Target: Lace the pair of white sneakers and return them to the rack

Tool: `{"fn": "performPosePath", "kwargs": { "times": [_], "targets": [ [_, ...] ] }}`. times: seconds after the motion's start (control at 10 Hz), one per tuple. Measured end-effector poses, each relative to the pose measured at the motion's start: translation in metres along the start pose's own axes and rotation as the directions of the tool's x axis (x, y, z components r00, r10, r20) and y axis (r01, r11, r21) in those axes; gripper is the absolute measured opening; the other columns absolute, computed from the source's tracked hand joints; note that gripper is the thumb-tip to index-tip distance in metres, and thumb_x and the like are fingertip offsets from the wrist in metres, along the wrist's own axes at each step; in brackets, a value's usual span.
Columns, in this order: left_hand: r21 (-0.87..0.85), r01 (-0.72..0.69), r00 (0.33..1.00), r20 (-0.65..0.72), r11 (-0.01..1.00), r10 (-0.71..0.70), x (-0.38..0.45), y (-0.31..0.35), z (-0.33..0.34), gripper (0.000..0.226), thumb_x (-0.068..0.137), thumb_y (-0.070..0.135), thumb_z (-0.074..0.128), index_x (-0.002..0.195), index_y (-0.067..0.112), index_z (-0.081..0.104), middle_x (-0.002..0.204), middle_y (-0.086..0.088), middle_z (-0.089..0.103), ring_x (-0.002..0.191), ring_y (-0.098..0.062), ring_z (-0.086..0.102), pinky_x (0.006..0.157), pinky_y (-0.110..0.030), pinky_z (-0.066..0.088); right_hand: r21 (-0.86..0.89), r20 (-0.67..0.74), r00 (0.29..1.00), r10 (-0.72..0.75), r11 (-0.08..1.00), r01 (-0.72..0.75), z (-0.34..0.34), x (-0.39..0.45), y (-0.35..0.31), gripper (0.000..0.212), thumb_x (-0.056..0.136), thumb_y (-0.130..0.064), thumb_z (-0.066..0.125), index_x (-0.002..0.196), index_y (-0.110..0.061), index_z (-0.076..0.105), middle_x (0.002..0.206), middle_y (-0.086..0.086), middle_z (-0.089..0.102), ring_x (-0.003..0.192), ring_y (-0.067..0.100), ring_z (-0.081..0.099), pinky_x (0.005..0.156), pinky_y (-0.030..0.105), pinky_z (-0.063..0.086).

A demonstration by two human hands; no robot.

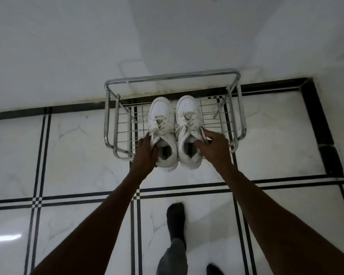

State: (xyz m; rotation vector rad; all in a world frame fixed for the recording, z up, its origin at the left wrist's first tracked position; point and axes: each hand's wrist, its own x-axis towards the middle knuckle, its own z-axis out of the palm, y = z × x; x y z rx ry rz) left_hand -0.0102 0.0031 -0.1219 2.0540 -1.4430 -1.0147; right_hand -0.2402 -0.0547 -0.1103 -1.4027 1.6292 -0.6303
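**Both sneakers on the rack, a hand on each**

From my feed I look down on a chrome wire shoe rack [229,124] that stands against the white wall [87,46] on a white marble floor [77,151] with black inlay lines. The two white sneakers sit side by side on its wire shelf, toes toward the wall, heels overhanging the front rail, laces threaded through the eyelets.

My left hand [146,153] grips the left sneaker [163,124] at its outer collar, fingers curled together over the rim and thumb along the side. My right hand [214,148] holds the right sneaker [188,120], fingertips pinching the collar edge near the lace ends. A foot in a dark sock [176,217] stands on the floor below.
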Motion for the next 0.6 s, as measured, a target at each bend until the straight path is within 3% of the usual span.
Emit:
{"fn": "performPosePath", "kwargs": {
  "times": [0.2, 0.3, 0.4, 0.5, 0.6],
  "targets": [
    [-0.013, 0.036, 0.999, 0.026, 0.999, -0.035, 0.044, -0.011, 0.009, 0.043, 0.100, 0.012, 0.051, 0.141, 0.003, 0.045, 0.125, -0.022, 0.054, 0.105, -0.024, 0.053, 0.089, -0.033, 0.046, -0.029, 0.015, 0.999, 0.031, 0.999, -0.030, 0.020, 0.044, 0.010, 0.046, 0.076, -0.027, 0.076, 0.119, -0.012, 0.072, 0.098, 0.005, 0.078, 0.087, 0.016, 0.072, 0.079, 0.037, 0.060],
    [-0.029, 0.052, 0.998, 0.033, 0.998, -0.051, 0.049, -0.015, 0.013, 0.043, 0.100, 0.013, 0.051, 0.141, 0.003, 0.045, 0.124, -0.019, 0.052, 0.106, -0.024, 0.053, 0.086, -0.029, 0.046, -0.063, 0.016, 0.999, 0.041, 0.997, -0.040, 0.025, 0.048, 0.019, 0.046, 0.078, -0.028, 0.077, 0.120, -0.010, 0.071, 0.103, 0.006, 0.078, 0.093, 0.018, 0.072, 0.083, 0.039, 0.060],
    [-0.034, 0.072, 0.996, 0.059, 0.997, -0.070, 0.049, -0.016, 0.007, 0.048, 0.097, 0.024, 0.055, 0.142, 0.009, 0.045, 0.123, -0.014, 0.055, 0.108, -0.029, 0.059, 0.081, -0.035, 0.058, -0.089, 0.028, 0.998, 0.050, 0.995, -0.047, 0.024, 0.045, 0.016, 0.049, 0.081, -0.029, 0.075, 0.125, -0.010, 0.067, 0.112, 0.007, 0.076, 0.104, 0.021, 0.071, 0.092, 0.041, 0.058],
    [0.039, 0.083, 0.996, 0.043, 0.996, -0.084, 0.051, -0.020, 0.003, 0.067, 0.091, 0.049, 0.056, 0.147, 0.017, 0.038, 0.137, -0.014, 0.057, 0.124, -0.032, 0.058, 0.095, -0.050, 0.055, -0.150, 0.083, 0.996, 0.037, 0.988, -0.024, 0.023, 0.046, 0.009, 0.057, 0.084, -0.033, 0.073, 0.133, -0.009, 0.059, 0.126, 0.009, 0.069, 0.119, 0.026, 0.063, 0.101, 0.038, 0.051],
    [0.118, 0.122, 0.992, -0.004, 0.985, -0.122, 0.056, -0.017, -0.003, 0.083, 0.088, 0.065, 0.054, 0.152, 0.019, 0.029, 0.150, -0.016, 0.046, 0.134, -0.035, 0.051, 0.099, -0.057, 0.052, -0.271, 0.048, 0.998, 0.038, 0.962, -0.023, 0.013, 0.042, 0.001, 0.074, 0.083, -0.042, 0.073, 0.142, -0.007, 0.045, 0.143, 0.015, 0.052, 0.134, 0.030, 0.048, 0.105, 0.040, 0.043]
  ]
}}
